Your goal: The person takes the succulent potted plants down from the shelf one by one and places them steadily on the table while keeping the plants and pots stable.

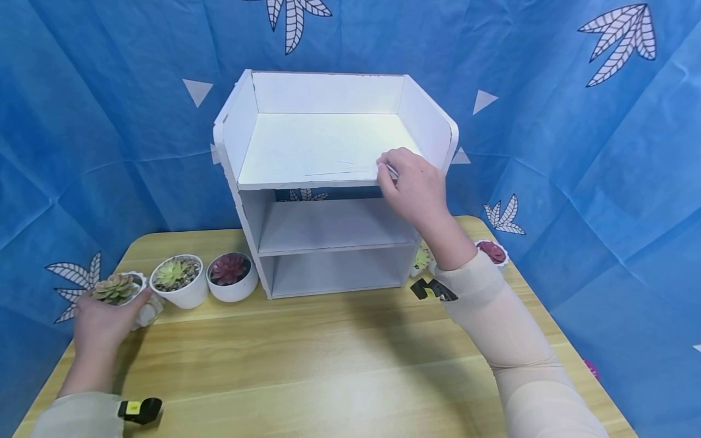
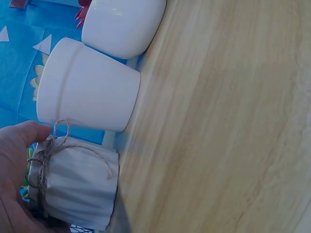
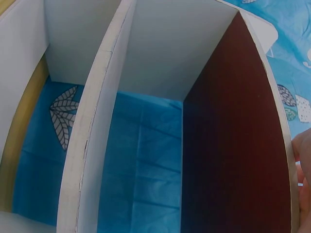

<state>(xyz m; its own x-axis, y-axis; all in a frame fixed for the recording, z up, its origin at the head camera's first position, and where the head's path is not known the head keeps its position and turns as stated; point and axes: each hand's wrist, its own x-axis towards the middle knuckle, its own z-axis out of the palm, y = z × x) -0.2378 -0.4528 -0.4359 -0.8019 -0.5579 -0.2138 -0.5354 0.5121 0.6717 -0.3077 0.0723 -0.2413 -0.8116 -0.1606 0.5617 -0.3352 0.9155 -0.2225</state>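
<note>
My left hand (image 1: 106,319) holds a small whitish pot (image 2: 80,182) at the table's left edge. Brown twine (image 2: 43,158) is tied in a bow around that pot, and a green succulent (image 1: 115,288) with a reddish tinge grows in it. At the front edge of a white three-tier shelf (image 1: 323,146), toward the right of its top board, my right hand (image 1: 416,185) rests with curled fingers. I make out no separate object in it; in the right wrist view only part of the fingers (image 3: 303,158) shows beside the board's edge.
Beside the held pot stand a white pot with a light-green succulent (image 1: 176,283) and another with a dark-red one (image 1: 232,277). Right of the shelf, partly behind my right arm, are a yellow-green plant (image 1: 421,258) and a red one (image 1: 491,251). Blue cloth hangs behind.
</note>
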